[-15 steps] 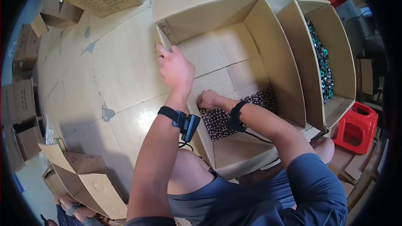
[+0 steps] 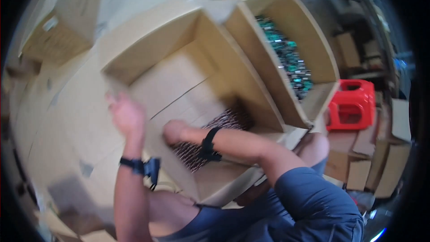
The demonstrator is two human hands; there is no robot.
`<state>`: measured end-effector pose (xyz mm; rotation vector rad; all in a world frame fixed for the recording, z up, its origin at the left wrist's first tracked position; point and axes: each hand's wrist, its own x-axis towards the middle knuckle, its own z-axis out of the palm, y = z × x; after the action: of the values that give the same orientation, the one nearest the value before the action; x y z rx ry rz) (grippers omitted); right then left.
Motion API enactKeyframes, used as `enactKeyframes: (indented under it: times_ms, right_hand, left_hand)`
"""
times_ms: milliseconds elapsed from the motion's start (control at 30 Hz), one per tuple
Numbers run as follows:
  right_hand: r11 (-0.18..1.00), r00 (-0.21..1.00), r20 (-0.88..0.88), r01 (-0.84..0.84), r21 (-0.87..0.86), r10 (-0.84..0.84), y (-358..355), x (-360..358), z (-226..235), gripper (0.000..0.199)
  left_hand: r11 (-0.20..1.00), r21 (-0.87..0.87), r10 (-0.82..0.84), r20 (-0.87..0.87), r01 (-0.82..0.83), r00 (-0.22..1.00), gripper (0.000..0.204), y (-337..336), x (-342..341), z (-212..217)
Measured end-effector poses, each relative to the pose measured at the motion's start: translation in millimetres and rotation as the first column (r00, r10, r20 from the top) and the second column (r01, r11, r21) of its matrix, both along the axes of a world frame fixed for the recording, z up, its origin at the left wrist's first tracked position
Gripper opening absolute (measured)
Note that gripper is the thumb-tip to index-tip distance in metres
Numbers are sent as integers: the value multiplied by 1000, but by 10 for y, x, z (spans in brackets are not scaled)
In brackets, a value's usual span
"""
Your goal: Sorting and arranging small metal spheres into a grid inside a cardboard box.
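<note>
1. The view is swinging rightward and blurring; the large open cardboard box (image 2: 237, 80) is now sitting further left in the picture than half a second ago.
2. The left hand (image 2: 128, 114) is staying by the box's left wall, fingers partly spread; blur is hiding whether they're gripping the edge.
3. The right hand (image 2: 175, 131) is keeping low inside, fingers curling in beside that wall; I cannot tell whether they're grasping anything.
4. The dark bead-like pieces (image 2: 190, 159) are lying in the box's near end, under the right forearm, their layout looking much unchanged.
5. So the handwork is showing little visible progress here: mainly the viewpoint is shifting.
</note>
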<state>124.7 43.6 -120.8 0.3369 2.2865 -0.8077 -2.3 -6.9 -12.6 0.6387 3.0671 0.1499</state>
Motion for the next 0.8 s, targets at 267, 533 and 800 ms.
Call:
enactKeyframes:
  times_ms: [267, 533, 800]
  right_hand:
    - [792, 532, -655, 585, -174, -537, 2085, 666, 2553, 23]
    - [572, 832, -352, 551, 608, -428, 4111, 1919, 1513, 28]
    - [554, 807, -346, 584, 593, -479, 4120, 1900, 775, 33]
  left_hand:
    - [1000, 13, 14, 41, -15, 999, 37, 51, 88, 217]
    - [999, 35, -8, 27, 7, 1000, 37, 131, 104, 229]
    - [998, -50, 35, 70, -31, 997, 37, 187, 115, 275]
